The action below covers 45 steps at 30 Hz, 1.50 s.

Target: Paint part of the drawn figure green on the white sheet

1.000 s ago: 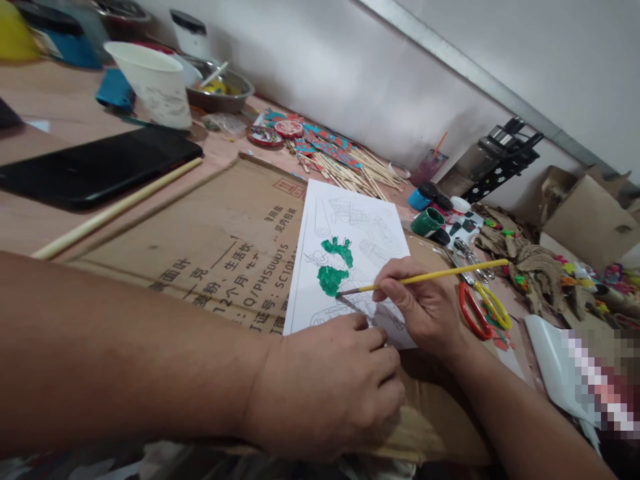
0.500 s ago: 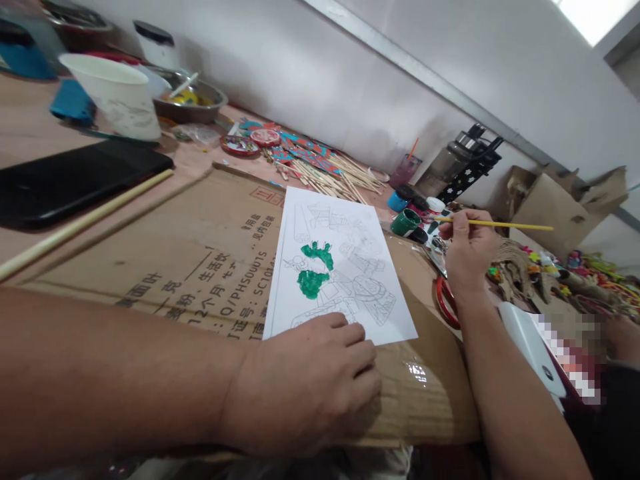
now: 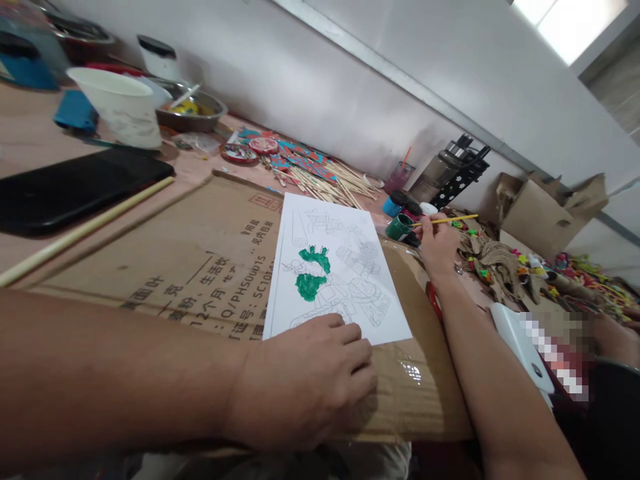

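My right hand (image 3: 439, 245) pinches a thin yellow paintbrush (image 3: 463, 218). Its front end reaches the mouth of a tilted jar of green paint (image 3: 399, 227); the bristles cannot be made out. A white sheet (image 3: 293, 227) with a line drawing lies on the flattened cardboard (image 3: 200, 220). Green paint (image 3: 310, 287) covers a rounded patch and a curved shape on its left half. My left hand (image 3: 320, 373) rests on the sheet's lower edge, fingers curled under and closed, with nothing seen in them; the fingertips are hidden.
Left are a black phone (image 3: 85, 187), a wooden stick (image 3: 100, 223), a paper cup (image 3: 120, 110) and a metal bowl (image 3: 195, 119). Wooden sticks (image 3: 340, 183) lie behind the sheet. More paint jars (image 3: 395, 202), a dark bottle (image 3: 445, 170) and craft pieces (image 3: 530, 270) stand right; another person's arm (image 3: 617, 343) shows.
My right hand has brought the paintbrush left, toward the green paint jar, with the front end now at its mouth. My left hand stays on the sheet. The view has shifted slightly.
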Motion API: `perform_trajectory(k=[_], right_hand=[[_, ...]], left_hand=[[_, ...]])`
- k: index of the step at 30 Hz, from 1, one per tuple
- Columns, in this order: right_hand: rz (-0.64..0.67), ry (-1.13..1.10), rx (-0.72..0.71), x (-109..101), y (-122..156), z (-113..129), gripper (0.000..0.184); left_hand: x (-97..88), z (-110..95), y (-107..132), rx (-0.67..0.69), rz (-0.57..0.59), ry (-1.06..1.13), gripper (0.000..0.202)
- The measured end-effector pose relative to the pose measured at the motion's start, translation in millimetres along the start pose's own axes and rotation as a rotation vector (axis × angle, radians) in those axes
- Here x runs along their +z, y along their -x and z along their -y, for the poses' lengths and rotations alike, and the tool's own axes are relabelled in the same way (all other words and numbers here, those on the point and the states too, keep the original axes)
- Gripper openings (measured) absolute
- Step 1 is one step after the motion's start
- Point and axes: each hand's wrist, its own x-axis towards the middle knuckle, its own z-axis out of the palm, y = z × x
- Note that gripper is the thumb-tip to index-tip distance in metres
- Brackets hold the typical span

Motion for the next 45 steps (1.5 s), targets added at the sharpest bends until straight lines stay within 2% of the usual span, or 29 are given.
perform_trajectory(k=[2, 5, 8, 10, 15, 19, 23, 26, 30, 38, 45], right_hand=[[0.001, 0.011, -0.002, 0.5, -1.4, -5.7, 0.036], [-0.087, -0.007, -0.004, -5.4, -0.7, -5.4, 0.036], [-0.19, -0.115, -0.007, -16.2, 6.2, 12.0, 0.035], [-0.189, -0.238, -0.031, -23.1, 15.7, 32.1, 0.034], [0.063, -0.502, -0.124, -31.2, 51.4, 87.4, 0.03], [0.259, -0.515, -0.259, -29.8, 74.4, 108.9, 0.019], [0.368, -0.456, -0.357, -24.8, 84.3, 108.9, 0.017], [0.415, -0.453, -0.354, -19.9, 88.4, 105.0, 0.016], [0.439, -0.462, -0.361, -16.1, 92.1, 103.4, 0.012], [0.503, -0.391, -0.445, -18.2, 89.0, 109.9, 0.018], [0.497, -0.396, -0.508, -14.4, 92.2, 105.4, 0.013]], left_hand=[[1.2, 0.4, 0.3, 0.002, 0.009, 0.0, 0.015], [1.3, 1.1, 0.5, 0.012, 0.035, 0.01, 0.017], [-0.7, 2.0, 0.3, 0.009, 0.056, 0.015, 0.018], [-2.6, 2.6, 0.0, 0.016, 0.078, 0.021, 0.018], [-6.7, 2.7, -0.8, 0.032, 0.099, 0.016, 0.023], [-6.9, 1.7, -1.0, 0.029, 0.075, -0.001, 0.022], [-6.1, 1.8, -1.8, 0.032, 0.102, -0.001, 0.021], [-6.5, 2.4, -2.7, 0.02, 0.106, 0.005, 0.02], [-6.5, 2.0, -2.4, 0.023, 0.084, -0.001, 0.02], [-5.4, 1.3, -1.8, 0.02, 0.065, -0.004, 0.017], [-5.3, 2.6, -0.7, 0.018, 0.057, 0.004, 0.02]])
